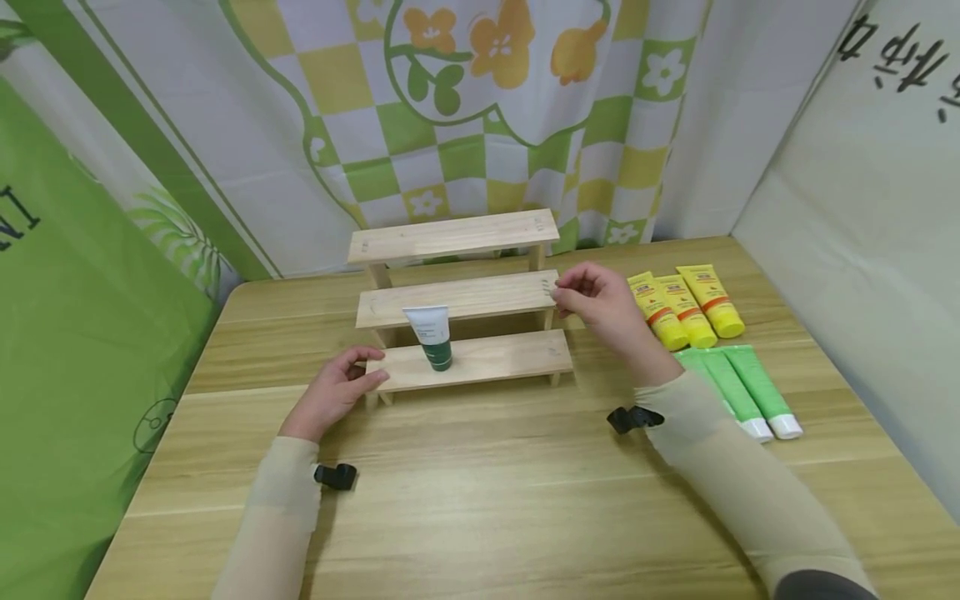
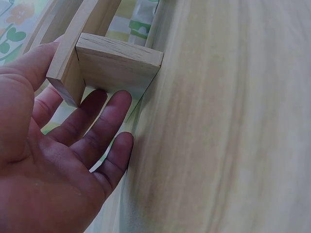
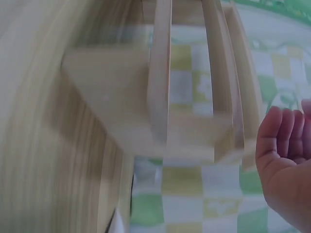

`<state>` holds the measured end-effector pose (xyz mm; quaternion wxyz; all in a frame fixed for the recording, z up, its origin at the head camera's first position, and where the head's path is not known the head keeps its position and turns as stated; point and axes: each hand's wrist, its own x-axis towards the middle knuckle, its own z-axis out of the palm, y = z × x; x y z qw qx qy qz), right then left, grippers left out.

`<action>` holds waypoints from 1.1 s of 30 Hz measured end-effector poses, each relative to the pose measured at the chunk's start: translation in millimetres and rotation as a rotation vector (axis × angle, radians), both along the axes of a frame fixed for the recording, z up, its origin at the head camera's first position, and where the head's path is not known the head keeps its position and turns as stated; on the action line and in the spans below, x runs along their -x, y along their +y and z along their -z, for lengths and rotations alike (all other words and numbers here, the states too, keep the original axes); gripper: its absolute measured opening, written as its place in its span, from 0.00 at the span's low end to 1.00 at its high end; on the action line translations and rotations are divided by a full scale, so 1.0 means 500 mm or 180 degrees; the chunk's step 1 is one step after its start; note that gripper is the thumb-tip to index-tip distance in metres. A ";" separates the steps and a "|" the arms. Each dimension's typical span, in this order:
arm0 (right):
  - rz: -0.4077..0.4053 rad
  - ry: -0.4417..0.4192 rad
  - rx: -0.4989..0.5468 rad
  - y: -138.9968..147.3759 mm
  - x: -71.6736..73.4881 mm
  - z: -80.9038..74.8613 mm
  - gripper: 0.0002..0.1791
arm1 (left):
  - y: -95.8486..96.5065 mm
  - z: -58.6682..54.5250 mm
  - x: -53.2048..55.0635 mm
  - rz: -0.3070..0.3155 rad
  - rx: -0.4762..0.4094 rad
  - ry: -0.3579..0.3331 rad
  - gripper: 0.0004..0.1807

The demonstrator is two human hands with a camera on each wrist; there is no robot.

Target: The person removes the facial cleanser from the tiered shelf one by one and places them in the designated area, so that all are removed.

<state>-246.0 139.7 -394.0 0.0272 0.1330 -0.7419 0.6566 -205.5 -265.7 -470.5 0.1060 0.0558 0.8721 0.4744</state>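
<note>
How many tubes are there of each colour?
Yellow tubes: 3
Light green tubes: 3
White tube with dark green cap, standing on the bottom shelf: 1
Total: 7

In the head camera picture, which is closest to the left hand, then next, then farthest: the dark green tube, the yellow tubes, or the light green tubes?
From the left hand:
1. Dark green tube, bottom shelf, just right.
2. Light green tubes, lying far right.
3. Yellow tubes, far right, farther back.
</note>
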 end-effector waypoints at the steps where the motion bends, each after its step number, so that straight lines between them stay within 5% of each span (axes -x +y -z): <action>1: -0.0080 0.0024 -0.0005 -0.010 -0.005 0.000 0.07 | -0.001 0.004 0.001 -0.0002 0.0001 0.0017 0.23; 17: -0.0777 0.0117 0.0055 -0.162 -0.031 0.022 0.08 | -0.002 0.006 -0.002 0.0023 -0.0066 0.0076 0.25; 33: -0.0757 0.0075 0.0515 -0.249 -0.025 0.034 0.13 | -0.005 0.006 0.001 0.0037 -0.0020 0.0035 0.25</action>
